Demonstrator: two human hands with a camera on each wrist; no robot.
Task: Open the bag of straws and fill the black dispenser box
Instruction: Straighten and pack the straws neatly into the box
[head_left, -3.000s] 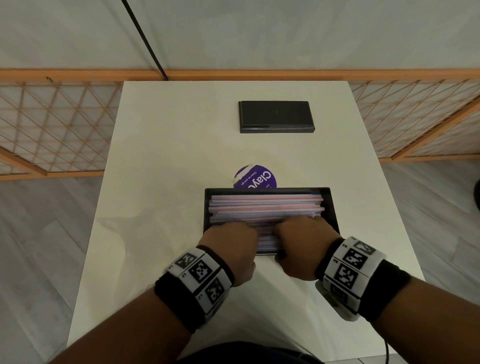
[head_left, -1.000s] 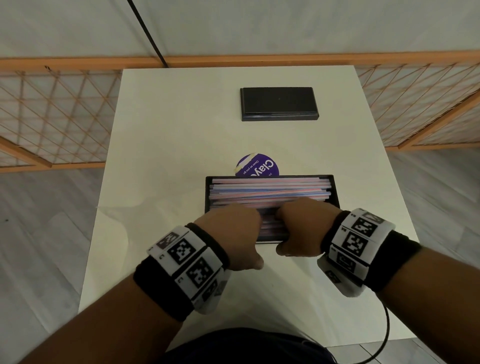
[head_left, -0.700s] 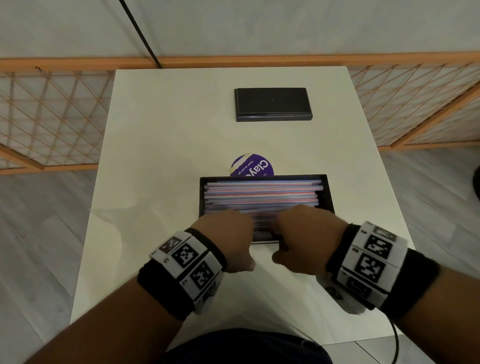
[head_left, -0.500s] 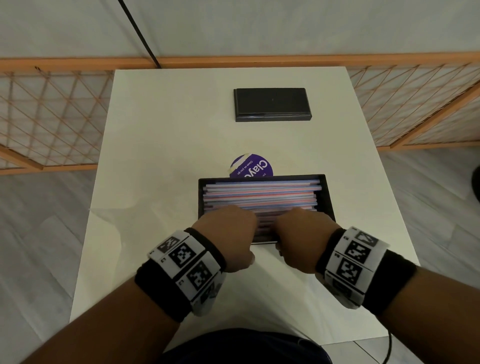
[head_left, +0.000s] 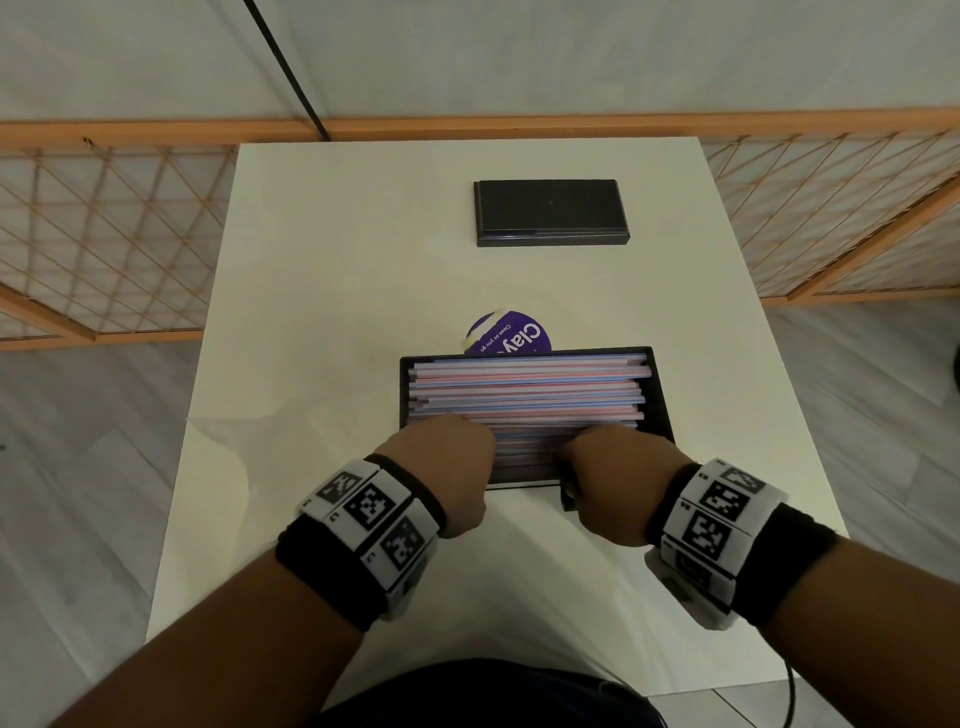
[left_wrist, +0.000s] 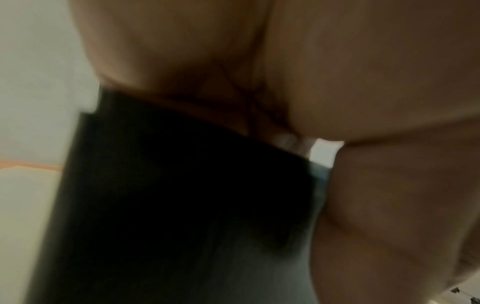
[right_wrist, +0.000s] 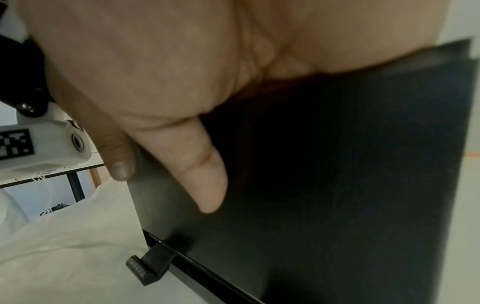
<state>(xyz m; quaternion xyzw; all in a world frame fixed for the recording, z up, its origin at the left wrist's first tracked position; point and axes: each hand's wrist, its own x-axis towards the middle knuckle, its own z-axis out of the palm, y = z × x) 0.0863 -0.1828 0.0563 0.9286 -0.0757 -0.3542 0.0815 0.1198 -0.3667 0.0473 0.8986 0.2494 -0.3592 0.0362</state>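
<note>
head view: i see the black dispenser box (head_left: 658, 395) standing open on the white desk (head_left: 322, 291), near its front edge, filled with pink and blue straws (head_left: 524, 389) lying lengthwise across it. my left hand (head_left: 447, 467) sits over the near left part of the box, fingers curled down onto the straws; my right hand (head_left: 618, 478) sits over the near right part in the same posture. both hands reach over the near wall of the box. whether the fingers pinch any straws or merely press on them, i cannot tell from this view.

right wrist view: the right hand's thumb (right_wrist: 205, 174) lies straight against the outer face of the near wall of the box (right_wrist: 337, 185), and a small ribbed black tab (right_wrist: 145, 267) projects from the lower edge of that wall. the other fingers go over the rim, out of sight. beside it, the left hand's thumb (right_wrist: 119, 162) touches the same wall.

left wrist view: blurred; the left hand (left_wrist: 285, 61) is against the dark wall of the box (left_wrist: 168, 205), fingers hidden.

beyond the box, touching or just behind its far wall, a round purple label (head_left: 511, 335) with white lettering is partly hidden. further beyond the box, toward the far edge of the desk, lies a flat black lid (head_left: 550, 210), well apart. an orange lattice fence (head_left: 104, 234) runs behind and beside the desk.
</note>
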